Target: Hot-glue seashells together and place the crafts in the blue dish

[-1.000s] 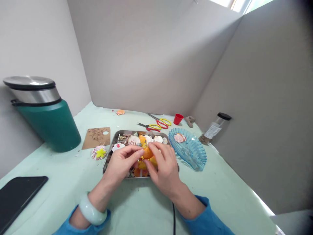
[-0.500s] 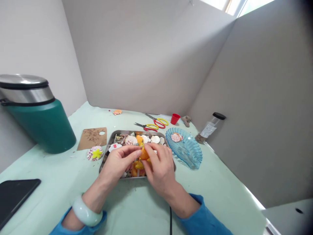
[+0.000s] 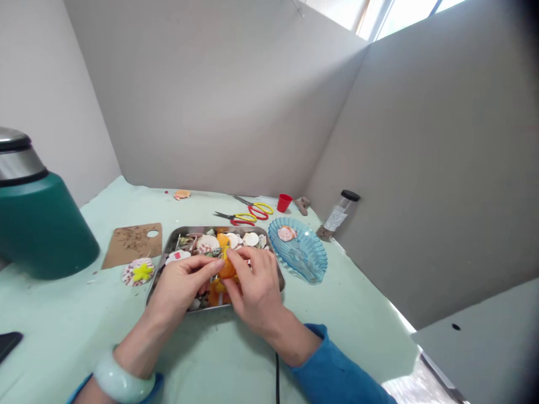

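Both hands meet over a metal tray (image 3: 170,244) full of seashells. My left hand (image 3: 179,283) and my right hand (image 3: 252,283) pinch the same orange shell (image 3: 227,268) between thumbs and fingertips, just above the tray's middle. White, pink and orange shells lie under and behind them. A pale green bangle (image 3: 120,382) sits on my left wrist, and blue sleeves cover both forearms.
A blue glass dish (image 3: 301,259) with one shell stands right of the tray. Scissors (image 3: 246,214), a red cup (image 3: 284,202) and a clear bottle (image 3: 339,216) lie behind. A brown card (image 3: 132,242), a decorated shell (image 3: 138,272) and a green bin (image 3: 40,221) are at left.
The view has swung rightward, so everything sits further left in the picture. Both hands stay closed on the orange shell over the tray, fingers shifting only slightly.
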{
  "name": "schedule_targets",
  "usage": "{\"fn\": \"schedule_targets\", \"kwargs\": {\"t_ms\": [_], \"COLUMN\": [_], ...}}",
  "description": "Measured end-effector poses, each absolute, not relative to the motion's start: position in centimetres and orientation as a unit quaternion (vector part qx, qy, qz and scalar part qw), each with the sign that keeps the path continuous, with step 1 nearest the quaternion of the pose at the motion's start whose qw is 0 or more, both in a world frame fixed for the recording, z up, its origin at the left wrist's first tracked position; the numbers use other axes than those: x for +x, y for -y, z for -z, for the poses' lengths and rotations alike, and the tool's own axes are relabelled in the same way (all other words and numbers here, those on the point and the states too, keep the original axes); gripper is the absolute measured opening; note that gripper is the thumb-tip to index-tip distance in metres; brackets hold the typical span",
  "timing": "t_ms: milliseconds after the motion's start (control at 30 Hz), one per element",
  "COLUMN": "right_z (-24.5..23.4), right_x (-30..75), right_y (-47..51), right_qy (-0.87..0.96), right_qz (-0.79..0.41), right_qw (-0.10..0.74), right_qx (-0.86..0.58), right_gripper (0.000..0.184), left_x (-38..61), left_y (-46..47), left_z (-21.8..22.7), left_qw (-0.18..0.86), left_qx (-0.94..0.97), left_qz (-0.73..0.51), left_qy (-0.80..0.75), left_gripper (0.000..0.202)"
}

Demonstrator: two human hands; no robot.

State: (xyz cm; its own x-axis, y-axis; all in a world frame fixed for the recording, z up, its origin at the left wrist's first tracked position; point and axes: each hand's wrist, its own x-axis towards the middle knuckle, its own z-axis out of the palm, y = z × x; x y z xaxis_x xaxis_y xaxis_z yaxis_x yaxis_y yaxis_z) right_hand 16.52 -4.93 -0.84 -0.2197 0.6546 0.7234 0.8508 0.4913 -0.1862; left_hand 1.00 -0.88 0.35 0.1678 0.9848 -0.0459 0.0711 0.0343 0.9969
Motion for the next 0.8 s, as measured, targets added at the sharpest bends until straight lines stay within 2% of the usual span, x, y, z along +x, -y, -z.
{"fn": "schedule_targets", "kwargs": {"t_ms": [167,233,267,367,400,533,800], "right_z": [0.2,-0.6,-1.0,-1.7,-1.7,-0.6,1.7], "right_x": [18.4,21.1,22.7,27.4,28.5,30.1,29.9], "right_y": [3.9,2.8,2.1,0.0,-0.7,-2.8,-4.1], "right_qy": [0.722,0.671,0.641,0.568,0.555,0.528,0.512], "right_qz": [0.099,0.097,0.095,0.051,0.042,0.035,0.025], "right_qw": [0.42,0.419,0.396,0.206,0.18,0.138,0.117], "right_qx": [-0.54,-0.604,-0.65,-0.795,-0.811,-0.837,-0.85], "right_gripper": [0.041,0.041,0.04,0.042,0.041,0.043,0.046], "left_x": [1.1,1.1,1.1,1.2,1.2,1.5,1.5], "left_y": [0.9,0.8,0.7,0.5,0.5,0.8,0.9], "left_z": [-0.8,-0.7,-0.5,-0.3,-0.3,-0.9,-1.0], "left_qw": [0.542,0.531,0.525,0.52,0.521,0.523,0.523], "left_qx": [0.536,0.537,0.537,0.537,0.537,0.533,0.535], "left_qz": [-0.444,-0.455,-0.46,-0.472,-0.474,-0.47,-0.463], "left_qy": [-0.471,-0.473,-0.475,-0.467,-0.464,-0.471,-0.475], "left_gripper": [0.056,0.055,0.053,0.048,0.047,0.047,0.044]}}
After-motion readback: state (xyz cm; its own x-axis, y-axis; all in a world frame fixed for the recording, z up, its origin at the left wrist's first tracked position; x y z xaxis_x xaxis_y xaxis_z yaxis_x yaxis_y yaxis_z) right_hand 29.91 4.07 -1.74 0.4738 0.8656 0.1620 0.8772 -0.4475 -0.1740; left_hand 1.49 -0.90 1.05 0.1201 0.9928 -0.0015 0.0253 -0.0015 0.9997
